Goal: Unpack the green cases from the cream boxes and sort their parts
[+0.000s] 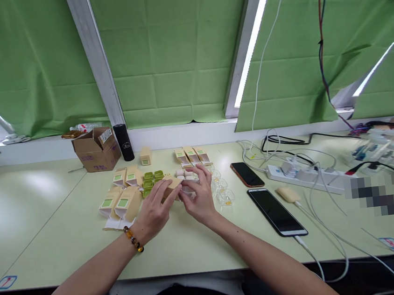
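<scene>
My left hand (155,211), with a beaded bracelet on its wrist, is closed around a small tan cardboard box (172,184). My right hand (199,195) pinches at the box's right end, where a white flap shows; whether it holds anything else is hidden. Left of my hands lie several tan boxes (128,204) with green labels and opened white flaps. Small green trays (147,184) sit just behind my left hand. Several clear plastic pieces (226,197) stand to the right of my right hand. Small pale cylinders (179,173) show behind the held box.
Farther back are three open tan boxes (191,156), one upright tan box (145,156), a brown carton (97,151) and a black bottle (123,142). To the right lie two phones (277,212) (247,174), a power strip (306,179) and tangled cables. Another person's hand shows at the right edge.
</scene>
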`<state>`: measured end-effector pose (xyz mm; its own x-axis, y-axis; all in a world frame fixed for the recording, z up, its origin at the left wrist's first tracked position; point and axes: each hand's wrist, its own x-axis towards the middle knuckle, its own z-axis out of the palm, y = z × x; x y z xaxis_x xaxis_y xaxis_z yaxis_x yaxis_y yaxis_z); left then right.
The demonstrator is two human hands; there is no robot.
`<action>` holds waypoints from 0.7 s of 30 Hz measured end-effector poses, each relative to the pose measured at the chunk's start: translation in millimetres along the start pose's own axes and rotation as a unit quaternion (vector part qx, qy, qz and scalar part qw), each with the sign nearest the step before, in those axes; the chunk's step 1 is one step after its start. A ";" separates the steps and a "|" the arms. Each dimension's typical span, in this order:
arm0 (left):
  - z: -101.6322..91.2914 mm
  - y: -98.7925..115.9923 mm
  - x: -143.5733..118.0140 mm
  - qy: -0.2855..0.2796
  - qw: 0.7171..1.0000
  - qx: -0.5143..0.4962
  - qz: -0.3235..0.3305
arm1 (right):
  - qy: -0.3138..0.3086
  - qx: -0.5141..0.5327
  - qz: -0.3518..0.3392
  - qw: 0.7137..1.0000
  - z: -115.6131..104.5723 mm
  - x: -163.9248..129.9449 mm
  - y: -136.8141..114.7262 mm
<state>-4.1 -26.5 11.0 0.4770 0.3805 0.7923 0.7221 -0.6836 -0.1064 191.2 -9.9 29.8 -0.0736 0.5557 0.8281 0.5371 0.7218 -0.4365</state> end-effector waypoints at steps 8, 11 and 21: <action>-4.2 -4.6 6.3 -0.021 0.998 0.048 -0.045 | 0.000 0.215 0.160 0.964 12.3 0.7 12.6; -5.7 -12.9 8.1 0.001 0.995 0.064 -0.072 | 0.003 0.348 0.243 0.906 13.6 3.3 15.7; -9.6 -36.2 13.6 0.069 0.986 0.025 -0.150 | -0.004 0.403 0.332 0.853 6.0 9.8 24.6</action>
<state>-28.6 -2.6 31.4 0.1672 0.4699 0.8668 0.8463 -0.5195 0.1183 198.6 15.8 25.0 0.0143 0.9528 0.3033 -0.2889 0.2943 -0.9110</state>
